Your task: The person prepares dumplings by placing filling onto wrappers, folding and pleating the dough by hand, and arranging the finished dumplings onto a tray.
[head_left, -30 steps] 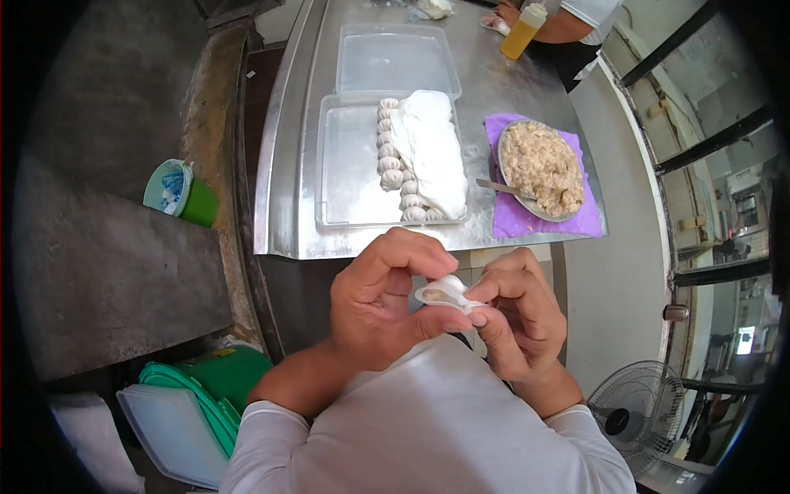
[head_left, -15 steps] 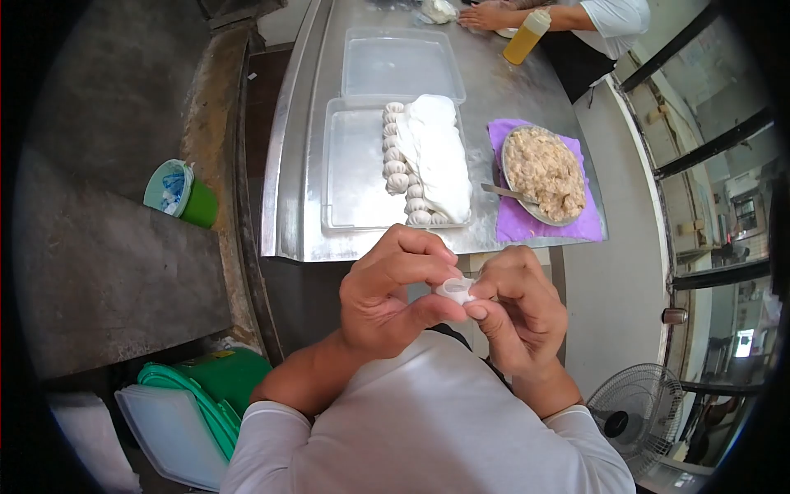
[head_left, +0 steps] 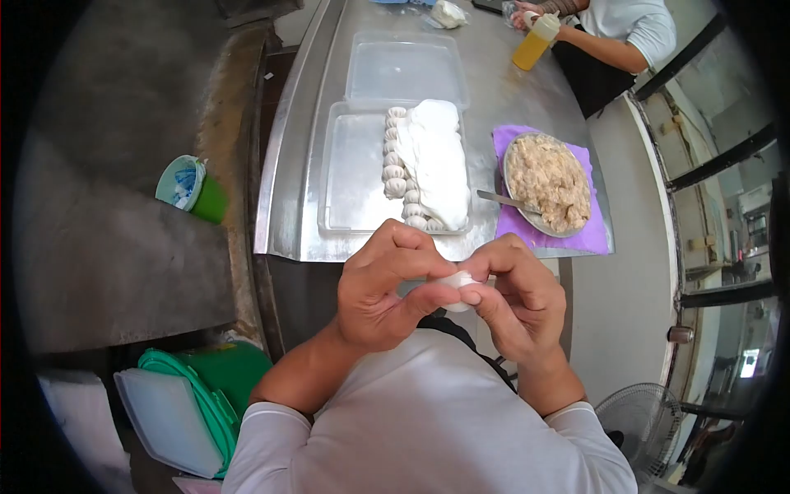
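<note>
A small piece of white dough [head_left: 459, 281] is pinched between my two hands, in front of my chest. My left hand [head_left: 383, 288] grips its left side with thumb and fingertips. On the other side, my right hand [head_left: 520, 298] is closed on it with thumb and forefinger, partly covering it. Just beyond my hands, pleated dumplings [head_left: 395, 169] sit in rows in a clear plastic tray [head_left: 346, 177]. A white cloth [head_left: 439, 156] covers part of them. To the right stands a bowl [head_left: 506, 173] heaped with pale minced filling [head_left: 550, 177], a flat metal utensil [head_left: 499, 199] stuck in it.
The bowl rests on a purple cloth [head_left: 514, 235] on the steel table [head_left: 313, 239]. Farther back are a clear lid [head_left: 403, 70], a yellow squeeze bottle [head_left: 535, 43] and another person's hands [head_left: 527, 15]. A green bin [head_left: 206, 202] stands left; a fan [head_left: 642, 428] lower right.
The dough's cup-like opening, visible earlier, is now largely hidden as my fingers press closer together. The other person's hands have shifted right, off the white bundle. My view has tilted slightly.
</note>
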{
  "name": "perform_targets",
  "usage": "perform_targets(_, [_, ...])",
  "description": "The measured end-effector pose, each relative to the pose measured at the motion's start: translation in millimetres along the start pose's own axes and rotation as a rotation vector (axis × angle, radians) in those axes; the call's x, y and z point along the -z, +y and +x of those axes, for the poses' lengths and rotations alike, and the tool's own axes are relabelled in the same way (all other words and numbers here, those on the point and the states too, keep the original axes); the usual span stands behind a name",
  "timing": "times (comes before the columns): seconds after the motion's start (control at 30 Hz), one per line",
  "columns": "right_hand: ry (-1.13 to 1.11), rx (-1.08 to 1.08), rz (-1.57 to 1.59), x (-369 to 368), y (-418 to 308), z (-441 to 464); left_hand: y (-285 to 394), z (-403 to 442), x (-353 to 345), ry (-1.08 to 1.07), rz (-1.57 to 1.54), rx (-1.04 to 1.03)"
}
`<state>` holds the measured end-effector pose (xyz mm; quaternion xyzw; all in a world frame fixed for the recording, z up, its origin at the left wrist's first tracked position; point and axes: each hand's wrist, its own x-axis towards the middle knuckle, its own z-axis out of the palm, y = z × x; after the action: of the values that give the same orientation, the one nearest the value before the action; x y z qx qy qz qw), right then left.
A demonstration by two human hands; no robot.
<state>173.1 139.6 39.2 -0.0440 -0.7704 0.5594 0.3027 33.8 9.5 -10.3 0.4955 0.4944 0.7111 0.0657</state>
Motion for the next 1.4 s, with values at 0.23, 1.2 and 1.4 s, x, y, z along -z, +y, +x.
perform_targets(0.23, [-0.179,0.372,-0.163,46,31,29,-4,13,-18,-0.076,-0.657,0.679])
perform_targets(1.2, [-0.067,-0.392,0.139,13,116,22,-57,5,-17,0.070,-0.404,0.728])
perform_targets(1.4, [0.029,-0.444,0.390,-29,114,32,-56,7,11,0.075,-0.553,0.717])
